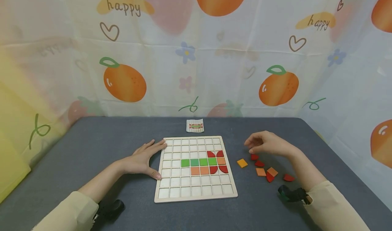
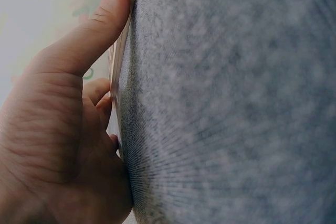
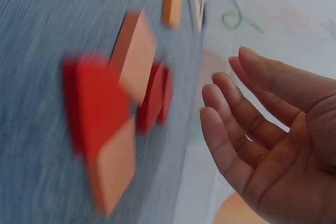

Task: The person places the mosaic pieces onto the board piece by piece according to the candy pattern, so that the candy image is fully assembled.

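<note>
A square wooden grid board [image 1: 196, 200] lies on the table. Green squares [image 1: 203, 162], orange squares [image 1: 204, 170] and red quarter-circle pieces [image 1: 223, 169] fill some of its cells. My left hand [image 1: 139, 161] rests with fingers spread at the board's left edge, its thumb [image 2: 107, 17] touching the rim. To the right, my right hand [image 1: 269, 143] hovers above the loose pieces, fingers loosely bent. Nothing shows between those fingers in the right wrist view. Below it lie red pieces [image 3: 102, 103], orange squares [image 3: 137, 56] and a yellow-orange square [image 1: 242, 163].
Behind the board lies a small printed card [image 1: 195, 125] with a coloured grid pattern. The dark grey table [image 1: 122, 132] ends at a fruit-patterned curtain [image 1: 165, 81]. Black straps with cameras [image 1: 292, 194] sit at both wrists.
</note>
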Tool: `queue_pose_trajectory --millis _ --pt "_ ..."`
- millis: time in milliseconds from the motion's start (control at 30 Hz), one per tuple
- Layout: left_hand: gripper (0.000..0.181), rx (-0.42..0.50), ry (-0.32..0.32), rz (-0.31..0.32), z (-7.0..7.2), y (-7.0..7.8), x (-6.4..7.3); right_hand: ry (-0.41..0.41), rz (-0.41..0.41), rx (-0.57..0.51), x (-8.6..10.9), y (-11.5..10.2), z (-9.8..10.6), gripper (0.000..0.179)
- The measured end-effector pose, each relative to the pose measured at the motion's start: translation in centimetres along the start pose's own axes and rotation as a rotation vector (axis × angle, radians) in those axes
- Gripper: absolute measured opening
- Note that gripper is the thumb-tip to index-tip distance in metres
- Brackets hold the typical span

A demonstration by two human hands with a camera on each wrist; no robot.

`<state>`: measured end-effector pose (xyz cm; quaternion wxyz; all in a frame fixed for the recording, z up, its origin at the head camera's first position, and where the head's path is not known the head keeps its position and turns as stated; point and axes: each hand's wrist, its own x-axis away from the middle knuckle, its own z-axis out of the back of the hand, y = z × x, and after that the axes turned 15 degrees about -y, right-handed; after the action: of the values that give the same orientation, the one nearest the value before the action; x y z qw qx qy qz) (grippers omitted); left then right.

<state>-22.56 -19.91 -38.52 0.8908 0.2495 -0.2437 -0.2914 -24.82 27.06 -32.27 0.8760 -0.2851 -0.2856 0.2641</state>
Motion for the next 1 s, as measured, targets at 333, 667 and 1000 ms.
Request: queue_pose_trajectory --millis 333,667,1000 --pt "0.116 -0.003 0.0 0.023 -0.1 -0.4 -0.2 -0.09 -0.049 -0.095 2.5 4.2 0.7 0.032" --pt "0.115 -0.002 0.0 0.011 -0.2 -0.4 -0.3 -0.32 -0.013 -0.178 4.0 5.5 1.2 0.034" --pt "0.115 -0.005 0.003 0.019 -0.1 -0.4 -0.2 -0.311 0.015 -0.095 4.3 5.1 0.5 0.034"
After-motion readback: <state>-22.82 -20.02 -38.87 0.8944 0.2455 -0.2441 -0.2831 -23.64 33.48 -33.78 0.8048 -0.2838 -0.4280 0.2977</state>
